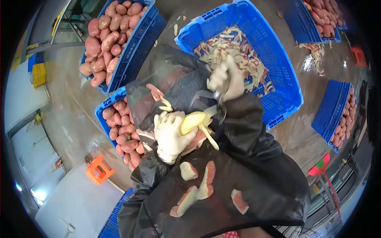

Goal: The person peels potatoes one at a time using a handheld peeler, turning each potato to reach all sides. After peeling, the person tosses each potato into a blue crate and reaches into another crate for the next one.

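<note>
My left hand [168, 137], in a white glove, is wrapped round a mostly peeled yellow potato [192, 122] over my lap. A thin strip of peel [208, 137] hangs off the potato's near end. My right hand [228, 81], also gloved and blurred by motion, grips a metal-bladed peeling tool [217, 95] just beyond the potato. The tool's blade is smeared, so its exact shape is unclear. Several red-skinned peelings [206, 180] lie on my black apron [222, 202], with more around my left hand.
Ahead stands a blue crate [283, 79] with potato peelings [234, 51] in it. Crates of unpeeled red potatoes are at the upper left [137, 51], beside my left arm [104, 123], at upper right [295, 23] and far right [329, 107]. An orange stool [99, 169] stands left.
</note>
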A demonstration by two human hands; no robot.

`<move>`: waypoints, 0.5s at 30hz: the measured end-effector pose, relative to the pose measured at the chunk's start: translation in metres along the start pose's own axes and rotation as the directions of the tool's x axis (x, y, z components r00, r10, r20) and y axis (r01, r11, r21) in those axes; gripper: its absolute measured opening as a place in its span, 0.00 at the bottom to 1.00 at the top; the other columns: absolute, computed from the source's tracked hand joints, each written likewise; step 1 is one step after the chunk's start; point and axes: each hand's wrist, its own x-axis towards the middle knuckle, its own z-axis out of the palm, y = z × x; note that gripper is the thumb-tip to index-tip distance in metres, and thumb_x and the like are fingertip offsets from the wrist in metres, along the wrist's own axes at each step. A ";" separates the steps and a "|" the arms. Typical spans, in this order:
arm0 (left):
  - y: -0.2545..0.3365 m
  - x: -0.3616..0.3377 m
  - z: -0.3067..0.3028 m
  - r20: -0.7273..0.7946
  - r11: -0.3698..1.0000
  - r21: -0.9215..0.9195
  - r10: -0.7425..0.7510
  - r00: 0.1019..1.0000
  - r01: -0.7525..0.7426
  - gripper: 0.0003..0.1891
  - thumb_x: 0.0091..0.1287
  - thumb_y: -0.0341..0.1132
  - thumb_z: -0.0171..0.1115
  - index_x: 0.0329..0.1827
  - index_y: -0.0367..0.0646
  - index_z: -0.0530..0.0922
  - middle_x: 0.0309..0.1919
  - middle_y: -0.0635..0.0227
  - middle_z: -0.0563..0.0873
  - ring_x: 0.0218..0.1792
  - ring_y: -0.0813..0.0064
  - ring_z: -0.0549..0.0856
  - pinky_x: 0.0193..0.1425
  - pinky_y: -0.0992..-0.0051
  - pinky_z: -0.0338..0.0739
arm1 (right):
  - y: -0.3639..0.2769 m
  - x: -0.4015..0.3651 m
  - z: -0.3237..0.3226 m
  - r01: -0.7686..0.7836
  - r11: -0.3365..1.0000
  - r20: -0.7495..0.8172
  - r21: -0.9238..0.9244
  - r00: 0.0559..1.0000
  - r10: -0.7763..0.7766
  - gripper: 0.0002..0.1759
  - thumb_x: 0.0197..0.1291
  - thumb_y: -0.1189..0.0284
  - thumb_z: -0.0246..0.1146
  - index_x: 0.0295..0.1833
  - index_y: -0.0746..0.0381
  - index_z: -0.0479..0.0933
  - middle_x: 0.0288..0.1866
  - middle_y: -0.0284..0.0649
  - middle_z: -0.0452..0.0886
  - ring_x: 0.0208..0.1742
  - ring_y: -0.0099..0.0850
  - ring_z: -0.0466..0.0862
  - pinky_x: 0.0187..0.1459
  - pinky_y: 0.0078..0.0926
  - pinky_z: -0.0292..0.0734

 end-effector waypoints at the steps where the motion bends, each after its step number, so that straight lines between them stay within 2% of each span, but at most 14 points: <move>1: 0.000 -0.002 0.003 -0.022 1.000 0.024 0.004 1.000 -0.003 0.23 0.39 0.44 0.72 0.38 0.45 0.78 0.33 0.65 0.80 0.40 0.61 0.77 0.47 0.64 0.66 | 0.015 -0.001 0.007 0.059 0.958 -0.123 -0.282 0.988 -0.097 0.27 0.66 0.48 0.48 0.21 0.55 0.66 0.14 0.31 0.65 0.18 0.31 0.70 0.24 0.32 0.69; 2: -0.004 -0.003 0.005 -0.029 0.996 -0.087 0.007 1.000 -0.010 0.23 0.39 0.43 0.72 0.38 0.44 0.78 0.33 0.64 0.80 0.37 0.59 0.78 0.45 0.63 0.67 | 0.029 -0.002 0.009 0.076 0.836 -0.207 -0.544 0.953 -0.222 0.26 0.66 0.48 0.49 0.21 0.55 0.66 0.14 0.30 0.65 0.18 0.31 0.70 0.24 0.31 0.69; 3: -0.005 -0.003 0.000 0.002 0.986 -0.162 -0.030 1.000 0.030 0.22 0.40 0.41 0.73 0.38 0.43 0.77 0.34 0.64 0.80 0.37 0.61 0.79 0.46 0.64 0.69 | 0.014 0.020 -0.019 0.113 0.906 -0.358 -0.408 0.893 -0.273 0.25 0.65 0.48 0.50 0.22 0.54 0.68 0.15 0.29 0.66 0.17 0.30 0.70 0.24 0.30 0.69; 4: -0.008 -0.001 -0.004 0.022 0.970 -0.233 -0.066 0.998 0.070 0.22 0.40 0.38 0.74 0.38 0.42 0.77 0.35 0.64 0.81 0.37 0.63 0.80 0.47 0.64 0.71 | -0.013 0.036 -0.060 0.174 0.945 -0.345 -0.275 0.900 -0.266 0.23 0.65 0.49 0.51 0.24 0.53 0.68 0.16 0.28 0.66 0.18 0.28 0.70 0.25 0.29 0.69; 5: -0.012 -0.005 -0.007 0.103 0.765 -0.588 -0.251 0.962 0.263 0.23 0.41 0.35 0.75 0.41 0.41 0.76 0.39 0.63 0.81 0.39 0.65 0.81 0.49 0.66 0.73 | -0.022 0.032 -0.049 0.259 0.937 -0.281 -0.233 0.905 -0.320 0.22 0.66 0.50 0.50 0.25 0.53 0.67 0.16 0.28 0.65 0.19 0.27 0.69 0.26 0.29 0.67; 6: -0.016 -0.008 -0.009 0.253 0.399 -0.824 -0.376 0.891 0.403 0.25 0.41 0.31 0.76 0.43 0.40 0.75 0.42 0.61 0.81 0.41 0.67 0.82 0.51 0.67 0.76 | -0.024 0.026 -0.028 0.333 0.926 -0.227 -0.180 0.902 -0.368 0.21 0.67 0.52 0.50 0.26 0.53 0.66 0.17 0.28 0.64 0.21 0.27 0.68 0.27 0.29 0.66; 7: -0.016 -0.009 -0.012 0.193 0.237 -0.926 -0.370 0.909 0.293 0.32 0.40 0.27 0.77 0.50 0.38 0.70 0.49 0.58 0.79 0.49 0.67 0.80 0.55 0.69 0.76 | -0.019 0.021 -0.011 0.296 0.954 -0.073 -0.038 0.952 -0.298 0.22 0.67 0.50 0.49 0.26 0.53 0.66 0.18 0.27 0.63 0.22 0.25 0.67 0.27 0.25 0.64; 8: -0.009 -0.009 -0.013 0.083 0.184 -0.970 -0.367 0.926 0.160 0.36 0.42 0.28 0.76 0.55 0.37 0.67 0.52 0.56 0.77 0.52 0.64 0.78 0.55 0.68 0.76 | 0.001 0.010 0.007 0.292 0.956 -0.098 -0.021 0.951 -0.293 0.22 0.67 0.50 0.49 0.26 0.53 0.66 0.18 0.27 0.63 0.22 0.25 0.67 0.27 0.25 0.64; 10: 0.015 -0.004 -0.003 -0.140 0.126 -0.988 -0.458 0.878 -0.092 0.34 0.45 0.29 0.74 0.56 0.35 0.65 0.53 0.55 0.77 0.56 0.63 0.76 0.59 0.66 0.73 | 0.034 0.009 0.047 0.163 0.986 -0.048 -0.047 0.985 -0.165 0.22 0.67 0.49 0.48 0.27 0.53 0.67 0.20 0.27 0.62 0.22 0.26 0.66 0.27 0.26 0.63; 11: 0.010 -0.008 0.010 -0.176 0.159 -0.981 -0.454 0.873 -0.115 0.33 0.48 0.29 0.71 0.57 0.34 0.64 0.55 0.53 0.76 0.56 0.61 0.76 0.63 0.64 0.69 | 0.035 0.019 0.034 0.057 0.998 -0.011 0.034 0.998 -0.057 0.23 0.67 0.48 0.46 0.28 0.53 0.68 0.19 0.28 0.64 0.22 0.27 0.67 0.27 0.30 0.65; 12: -0.009 -0.021 0.017 -0.180 0.158 -0.980 -0.453 0.873 -0.121 0.33 0.48 0.29 0.71 0.57 0.34 0.64 0.55 0.53 0.76 0.56 0.61 0.76 0.63 0.64 0.69 | 0.036 0.020 0.025 0.057 0.998 -0.008 0.029 0.998 -0.057 0.23 0.67 0.48 0.46 0.28 0.53 0.68 0.19 0.28 0.64 0.22 0.27 0.67 0.27 0.30 0.65; 13: -0.037 -0.035 0.016 -0.174 0.517 -0.852 -0.120 0.977 -0.088 0.33 0.48 0.30 0.70 0.57 0.34 0.65 0.55 0.53 0.75 0.56 0.60 0.76 0.64 0.63 0.68 | 0.037 0.020 0.019 0.051 0.995 0.011 -0.082 0.999 -0.051 0.22 0.67 0.48 0.46 0.29 0.53 0.69 0.19 0.29 0.65 0.22 0.28 0.68 0.27 0.31 0.66; 14: -0.052 -0.046 0.015 -0.019 0.790 -0.590 0.192 0.981 -0.166 0.33 0.49 0.30 0.70 0.57 0.33 0.65 0.56 0.53 0.75 0.56 0.60 0.76 0.65 0.63 0.66 | 0.039 0.020 0.015 0.047 0.981 0.029 -0.190 0.999 -0.043 0.22 0.67 0.48 0.45 0.30 0.53 0.70 0.18 0.30 0.66 0.22 0.30 0.69 0.27 0.33 0.68; 15: 0.003 -0.046 -0.011 0.208 0.142 -0.955 -0.306 0.929 0.260 0.37 0.48 0.30 0.70 0.63 0.37 0.63 0.57 0.57 0.73 0.52 0.66 0.77 0.59 0.64 0.70 | 0.045 0.013 0.023 -0.008 0.968 0.032 -0.250 0.999 0.016 0.22 0.68 0.48 0.45 0.30 0.53 0.70 0.18 0.31 0.68 0.21 0.31 0.72 0.27 0.35 0.69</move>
